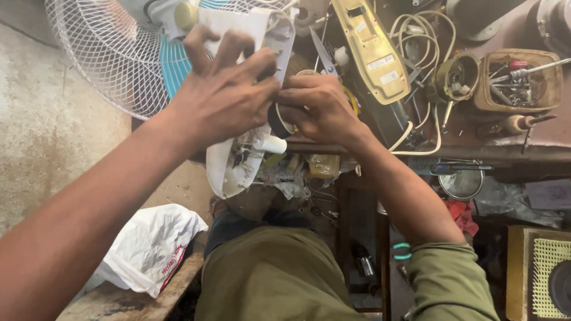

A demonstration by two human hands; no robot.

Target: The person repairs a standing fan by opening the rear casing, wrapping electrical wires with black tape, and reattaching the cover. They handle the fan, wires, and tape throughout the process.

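My left hand (223,95) grips the white plastic base housing (238,160) of a table fan, open side up, with wires and a small white cylinder (270,144) showing inside. My right hand (318,107) presses against the housing's right edge, fingers curled on a small dark part that I cannot make out. The fan's white wire guard (101,53) and blue blades (172,65) lie behind the left hand.
A cluttered workbench (523,145) holds a yellow metal plate (372,50), scissors (323,53), white cable (416,30), a brown box of tools (517,80) and a screwdriver (520,123). A white plastic bag (148,246) lies lower left on a wooden plank. A metal bowl (461,184) sits below the bench.
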